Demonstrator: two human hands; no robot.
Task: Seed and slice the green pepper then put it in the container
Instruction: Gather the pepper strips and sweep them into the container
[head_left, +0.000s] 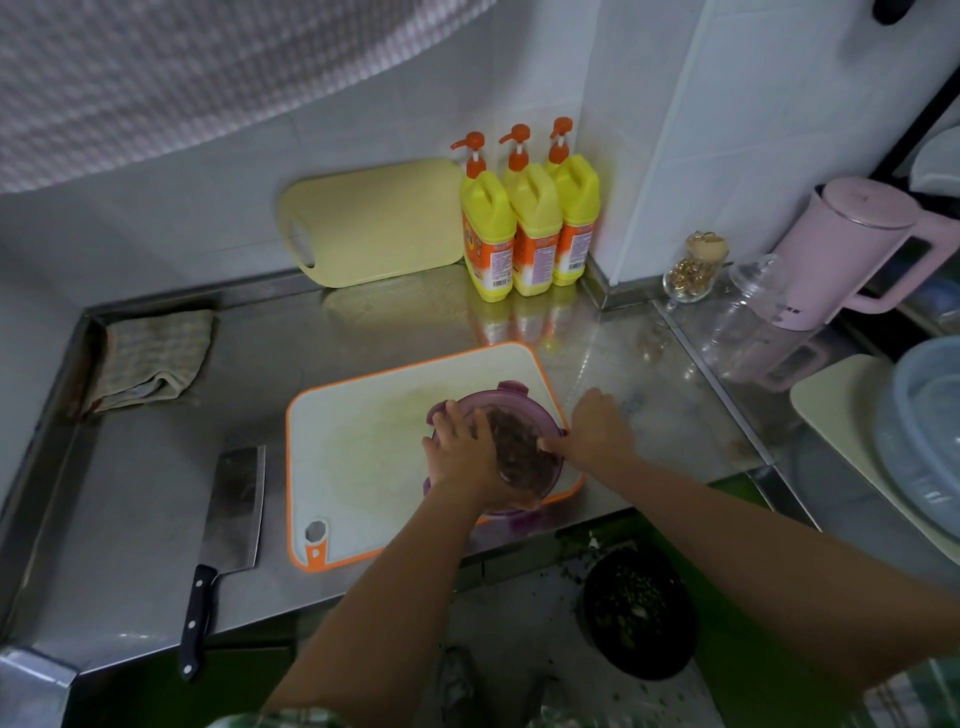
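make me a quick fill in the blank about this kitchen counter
The left hand and right hand rest on the container, whose lid is ____.
It sits on a cutting board rimmed in ____.
The cleaver lies ____ of that board.
____ yellow pump bottles stand at the back.
Missing: purple, orange, left, three.
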